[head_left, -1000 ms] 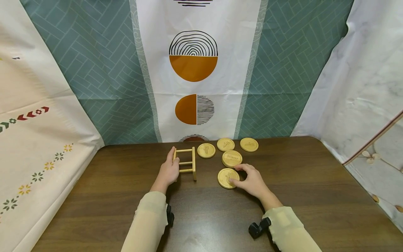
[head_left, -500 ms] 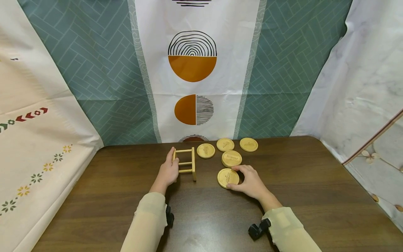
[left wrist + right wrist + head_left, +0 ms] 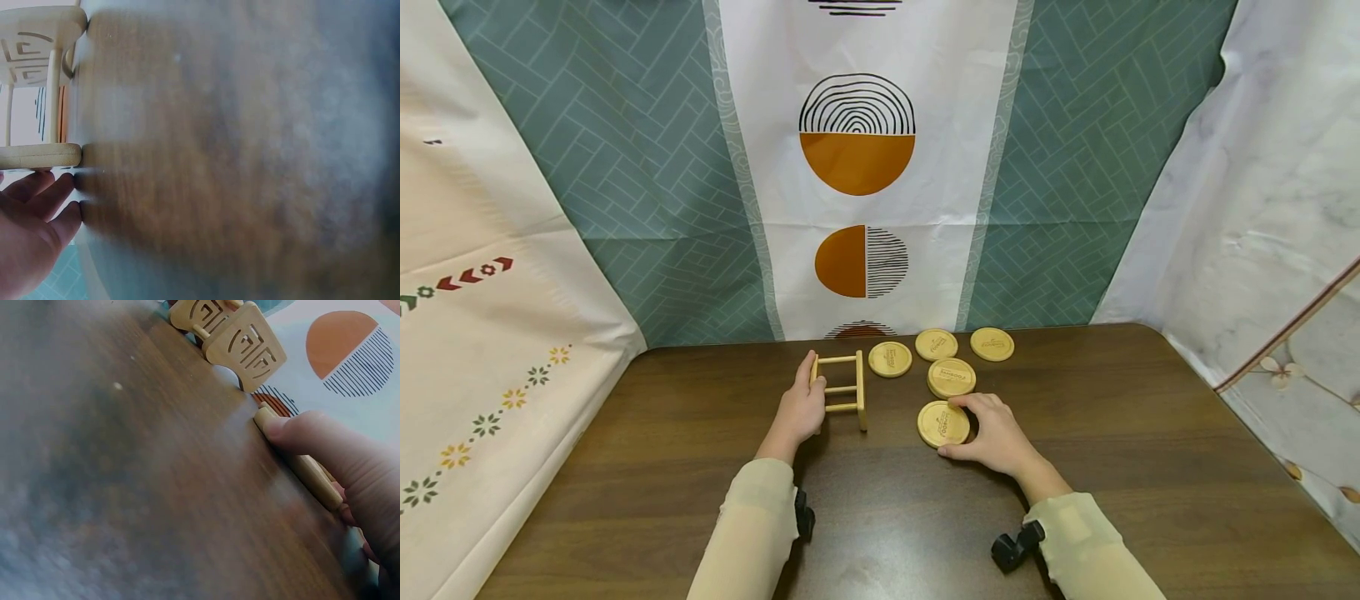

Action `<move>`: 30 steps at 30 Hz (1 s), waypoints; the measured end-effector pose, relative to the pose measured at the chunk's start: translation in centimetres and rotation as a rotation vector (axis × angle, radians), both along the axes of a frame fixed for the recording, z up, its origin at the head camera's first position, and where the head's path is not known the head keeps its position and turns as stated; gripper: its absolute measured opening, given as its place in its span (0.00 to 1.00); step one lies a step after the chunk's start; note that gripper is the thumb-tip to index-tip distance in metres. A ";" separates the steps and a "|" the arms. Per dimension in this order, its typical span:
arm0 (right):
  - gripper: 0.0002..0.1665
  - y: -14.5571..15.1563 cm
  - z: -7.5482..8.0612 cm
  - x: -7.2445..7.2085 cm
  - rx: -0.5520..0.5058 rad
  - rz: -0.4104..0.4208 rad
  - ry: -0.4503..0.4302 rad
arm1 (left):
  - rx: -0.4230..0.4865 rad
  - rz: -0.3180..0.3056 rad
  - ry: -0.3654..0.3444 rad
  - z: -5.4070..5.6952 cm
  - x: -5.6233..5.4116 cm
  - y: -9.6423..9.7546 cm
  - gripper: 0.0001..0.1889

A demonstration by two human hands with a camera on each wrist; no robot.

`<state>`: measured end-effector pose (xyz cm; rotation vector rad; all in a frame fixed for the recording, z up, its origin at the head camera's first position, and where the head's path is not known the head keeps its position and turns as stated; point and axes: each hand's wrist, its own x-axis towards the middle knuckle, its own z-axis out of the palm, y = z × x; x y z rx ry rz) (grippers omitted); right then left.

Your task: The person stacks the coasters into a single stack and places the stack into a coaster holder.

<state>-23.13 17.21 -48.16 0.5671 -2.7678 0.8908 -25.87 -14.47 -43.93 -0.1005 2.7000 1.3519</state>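
My left hand (image 3: 801,412) grips the left side panel of a small wooden coaster holder (image 3: 861,392), which stands on the table. Fretwork is cut into the holder's side panels (image 3: 253,350), as the right wrist view shows, and thin bars join them. My right hand (image 3: 994,435) pinches the nearest round wooden coaster (image 3: 942,423) by its edge, thumb at the near side and fingers at the far side. That coaster lies flat or nearly so. Just beyond it lies another coaster (image 3: 952,377), which looks thicker and may be stacked.
Further coasters lie toward the back: one (image 3: 891,359) right of the holder, one (image 3: 936,344) in the middle and one (image 3: 992,343) at the right. The brown wooden table (image 3: 700,500) ends at a patterned cloth backdrop (image 3: 685,250).
My right thumb has slid from the top of the near coaster to its near edge, and the fingers have closed onto its far edge. The left hand and holder stay in place.
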 end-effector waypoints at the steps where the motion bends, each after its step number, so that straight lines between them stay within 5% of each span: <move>1: 0.45 0.0 0.0 0.0 0.000 0.001 0.000 | 0.001 -0.001 0.000 0.0 0.0 0.0 0.28; 30: 0.42 0.0 0.2 0.1 -0.025 0.013 0.016 | 0.003 0.005 0.003 0.0 -0.1 0.2 0.28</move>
